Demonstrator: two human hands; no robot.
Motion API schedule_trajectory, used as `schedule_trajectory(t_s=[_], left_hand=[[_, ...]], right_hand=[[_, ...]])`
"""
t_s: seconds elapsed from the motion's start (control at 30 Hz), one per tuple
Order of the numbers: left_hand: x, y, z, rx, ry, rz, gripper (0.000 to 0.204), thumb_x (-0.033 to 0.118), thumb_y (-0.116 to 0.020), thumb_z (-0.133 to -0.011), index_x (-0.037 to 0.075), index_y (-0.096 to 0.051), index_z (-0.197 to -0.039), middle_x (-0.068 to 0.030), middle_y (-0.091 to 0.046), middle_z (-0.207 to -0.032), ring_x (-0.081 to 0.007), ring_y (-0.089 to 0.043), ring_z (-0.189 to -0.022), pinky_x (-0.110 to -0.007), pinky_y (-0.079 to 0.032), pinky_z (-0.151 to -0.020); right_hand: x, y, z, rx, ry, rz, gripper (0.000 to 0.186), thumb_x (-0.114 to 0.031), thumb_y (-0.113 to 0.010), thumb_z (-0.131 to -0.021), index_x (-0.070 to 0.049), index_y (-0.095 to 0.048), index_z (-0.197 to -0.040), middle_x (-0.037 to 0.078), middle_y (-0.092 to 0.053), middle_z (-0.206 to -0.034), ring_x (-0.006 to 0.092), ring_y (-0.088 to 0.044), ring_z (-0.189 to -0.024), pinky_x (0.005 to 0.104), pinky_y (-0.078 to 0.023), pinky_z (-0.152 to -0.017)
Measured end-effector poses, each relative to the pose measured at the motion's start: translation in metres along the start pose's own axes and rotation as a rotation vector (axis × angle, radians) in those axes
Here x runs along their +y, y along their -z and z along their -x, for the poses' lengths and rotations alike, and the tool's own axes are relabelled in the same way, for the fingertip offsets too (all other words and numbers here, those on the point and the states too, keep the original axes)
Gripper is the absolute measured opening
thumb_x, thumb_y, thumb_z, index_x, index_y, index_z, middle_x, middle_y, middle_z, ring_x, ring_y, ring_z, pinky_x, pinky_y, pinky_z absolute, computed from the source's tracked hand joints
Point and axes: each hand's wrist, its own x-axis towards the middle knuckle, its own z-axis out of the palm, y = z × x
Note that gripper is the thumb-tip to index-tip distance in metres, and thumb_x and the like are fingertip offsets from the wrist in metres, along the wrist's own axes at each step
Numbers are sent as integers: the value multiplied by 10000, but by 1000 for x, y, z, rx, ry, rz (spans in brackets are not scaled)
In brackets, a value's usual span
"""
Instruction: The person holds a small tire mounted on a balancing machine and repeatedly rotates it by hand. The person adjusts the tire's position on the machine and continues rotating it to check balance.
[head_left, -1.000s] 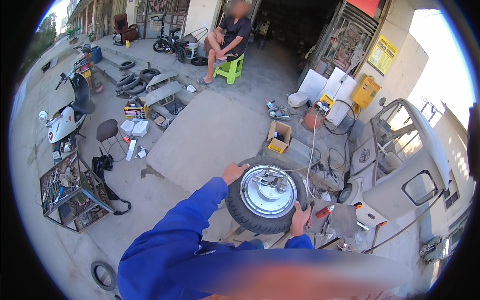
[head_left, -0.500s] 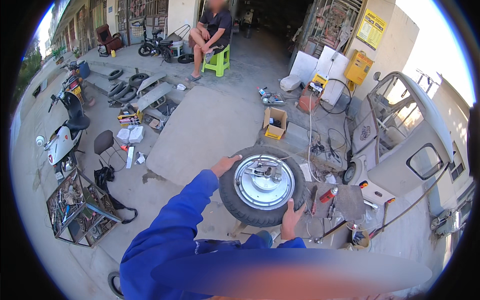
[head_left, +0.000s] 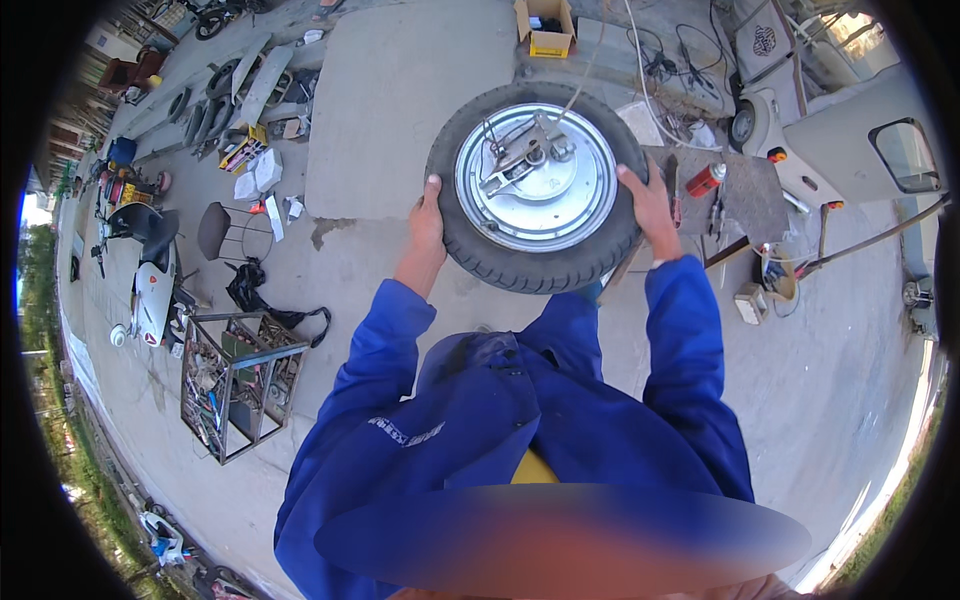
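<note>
Clock centred on the wheel, 12 away from the wearer. Wheel [head_left: 540, 195], black tyre round a silver hub, is held flat-on before the waist, hub face up. Left hand [head_left: 428, 230] grips the tyre at 8–9 o'clock, right hand [head_left: 655, 215] at 3–4; both thumbs on the sidewall.

Room tight on the right: grey board [head_left: 757, 205] with red can [head_left: 706, 180] lies just past the right hand, at 3. Bucket [head_left: 783, 290] at 4, near the board. Wide concrete floor [head_left: 800, 400] beyond, 4–5. Stool [head_left: 213, 232] at 9 and metal rack [head_left: 245, 430] at 8, both well apart from the left arm. Flat slab [head_left: 400, 110] at 10–11. Farther: carton [head_left: 546, 43] at 12, pale vehicle [head_left: 850, 150] at 3, scooter [head_left: 152, 295] at 8–9.

Fingers under the tyre hidden; cannot tell whether anything supports it. Rack contents too jumbled to sort. Carton and vehicle cut off by the view's rim; blurred patch at 6 covers part of the blue jacket [head_left: 470, 400].
</note>
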Motion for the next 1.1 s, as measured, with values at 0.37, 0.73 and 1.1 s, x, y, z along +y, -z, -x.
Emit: schedule_trajectory(t_s=[0.37,0.73,1.1], left_hand=[[-37,5,63,41,105,-167,944,656,-665,-964,41,-310,-1587,-155,-495,-1522,-304,-528,-1342,-531,-454,-1074],[85,-26,-123,-392,5,-536,758,633,-663,-963,-27,-644,-1335,-189,-745,-1157,-269,-739,-985,-438,-576,-942],[25,3,-39,-210,77,-17,645,521,-544,-1091,-42,-600,-1400,-172,-730,-1276,-244,-721,-1115,-400,-573,-1012]], right_hand=[[-3,3,-83,35,-41,104,884,-550,-797,-858,109,-606,-1416,334,-660,-1346,375,-656,-1261,397,-490,-1080],[-24,-86,134,522,-118,-180,1073,-368,-854,-878,93,-242,-1629,291,-307,-1661,370,-285,-1556,428,-217,-1275],[-11,-20,49,98,-39,-313,982,-243,-853,-838,80,-332,-1605,254,-544,-1498,314,-539,-1368,378,-395,-1170]])
